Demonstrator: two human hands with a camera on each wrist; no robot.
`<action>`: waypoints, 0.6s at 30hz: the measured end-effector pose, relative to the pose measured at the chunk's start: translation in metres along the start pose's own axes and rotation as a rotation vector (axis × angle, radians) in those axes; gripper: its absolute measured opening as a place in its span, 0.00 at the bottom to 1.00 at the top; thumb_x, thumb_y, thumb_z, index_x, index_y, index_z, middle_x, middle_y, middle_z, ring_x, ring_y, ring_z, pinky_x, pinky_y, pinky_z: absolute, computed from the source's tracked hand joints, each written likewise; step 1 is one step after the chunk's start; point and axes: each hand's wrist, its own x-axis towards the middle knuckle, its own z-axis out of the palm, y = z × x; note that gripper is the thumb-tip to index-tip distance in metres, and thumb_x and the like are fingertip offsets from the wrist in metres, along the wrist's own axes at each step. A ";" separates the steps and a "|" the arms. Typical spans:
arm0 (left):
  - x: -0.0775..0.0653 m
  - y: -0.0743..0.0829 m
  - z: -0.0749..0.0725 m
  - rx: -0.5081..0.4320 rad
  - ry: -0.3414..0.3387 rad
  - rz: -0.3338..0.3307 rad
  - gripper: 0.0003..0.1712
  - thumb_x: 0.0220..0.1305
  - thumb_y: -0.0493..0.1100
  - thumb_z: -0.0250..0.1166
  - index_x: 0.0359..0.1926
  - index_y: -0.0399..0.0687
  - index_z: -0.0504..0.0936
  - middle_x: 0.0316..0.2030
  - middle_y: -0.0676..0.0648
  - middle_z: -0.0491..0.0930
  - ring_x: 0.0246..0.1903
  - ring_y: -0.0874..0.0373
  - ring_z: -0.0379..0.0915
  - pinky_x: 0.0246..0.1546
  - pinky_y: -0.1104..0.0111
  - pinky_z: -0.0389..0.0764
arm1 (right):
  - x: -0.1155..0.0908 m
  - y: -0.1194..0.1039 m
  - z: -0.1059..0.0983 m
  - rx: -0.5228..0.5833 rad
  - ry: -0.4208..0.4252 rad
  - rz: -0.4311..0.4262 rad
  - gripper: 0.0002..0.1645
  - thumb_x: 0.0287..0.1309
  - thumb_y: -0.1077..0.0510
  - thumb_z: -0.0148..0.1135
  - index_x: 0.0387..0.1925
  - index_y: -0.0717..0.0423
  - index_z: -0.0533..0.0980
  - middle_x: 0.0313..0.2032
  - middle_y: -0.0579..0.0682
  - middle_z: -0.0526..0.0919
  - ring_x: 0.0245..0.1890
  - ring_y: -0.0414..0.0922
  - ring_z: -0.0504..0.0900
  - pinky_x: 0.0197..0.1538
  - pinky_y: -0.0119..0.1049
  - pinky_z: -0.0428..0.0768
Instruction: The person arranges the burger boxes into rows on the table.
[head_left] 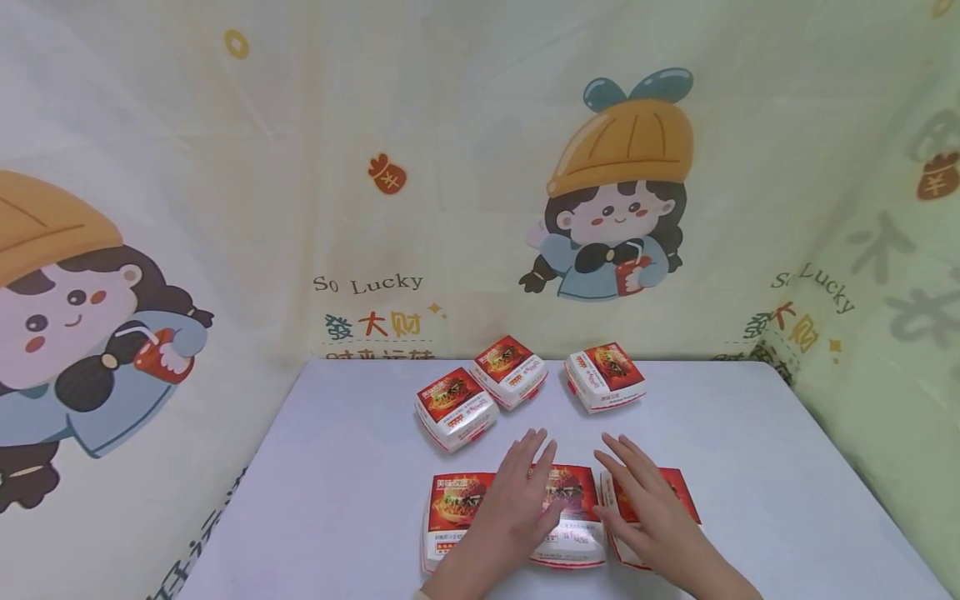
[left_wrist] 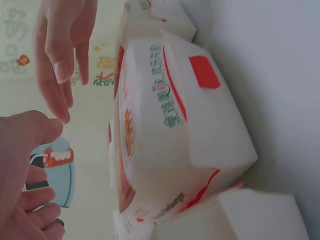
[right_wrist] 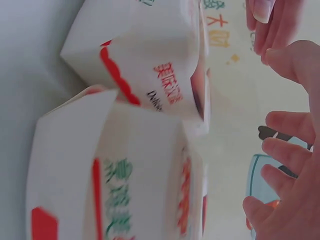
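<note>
Three white-and-red burger boxes stand in a front row on the table: a left box [head_left: 450, 506], a middle box [head_left: 573, 537] and a right box [head_left: 681, 493]. My left hand [head_left: 513, 500], fingers extended, hovers over the left and middle boxes and partly hides both. Above the right box is my right hand [head_left: 651, 504], its fingers spread and loosely bent. Both wrist views show a gap between the hands and the box tops. In the left wrist view, the left hand [left_wrist: 25, 175] has its palm and fingers free. Likewise, the right hand [right_wrist: 292, 150] holds nothing.
Behind the front row, two more burger boxes, one [head_left: 455, 408] and another [head_left: 510, 371], sit close together. A third rear box [head_left: 606, 377] stands apart to their right. The white table [head_left: 315, 500] ends at a cartoon-printed cloth [head_left: 465, 208].
</note>
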 end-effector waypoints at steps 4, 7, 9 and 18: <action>-0.001 -0.006 -0.006 0.006 0.026 -0.014 0.45 0.62 0.54 0.70 0.73 0.43 0.62 0.74 0.44 0.58 0.75 0.48 0.53 0.72 0.53 0.64 | 0.007 -0.005 0.000 0.009 -0.009 -0.014 0.43 0.55 0.46 0.72 0.70 0.45 0.67 0.73 0.50 0.63 0.73 0.54 0.58 0.60 0.65 0.74; -0.001 -0.012 -0.008 0.018 0.043 -0.031 0.46 0.61 0.54 0.70 0.73 0.42 0.62 0.74 0.44 0.59 0.75 0.48 0.54 0.71 0.53 0.65 | 0.013 -0.008 0.000 0.004 0.003 -0.058 0.44 0.54 0.48 0.73 0.70 0.47 0.67 0.73 0.51 0.64 0.72 0.55 0.59 0.60 0.63 0.76; -0.001 -0.016 -0.010 0.038 0.064 -0.035 0.46 0.60 0.54 0.71 0.73 0.42 0.62 0.73 0.44 0.59 0.74 0.48 0.54 0.71 0.54 0.66 | 0.017 -0.009 -0.001 -0.005 0.007 -0.089 0.44 0.53 0.49 0.73 0.71 0.48 0.66 0.72 0.51 0.64 0.72 0.56 0.60 0.59 0.62 0.77; -0.003 -0.033 -0.019 0.033 0.079 -0.112 0.44 0.63 0.55 0.68 0.73 0.41 0.62 0.74 0.42 0.58 0.74 0.47 0.55 0.70 0.54 0.68 | 0.036 -0.017 0.001 -0.001 -0.059 -0.086 0.45 0.54 0.47 0.73 0.72 0.47 0.65 0.75 0.49 0.60 0.74 0.55 0.58 0.63 0.61 0.74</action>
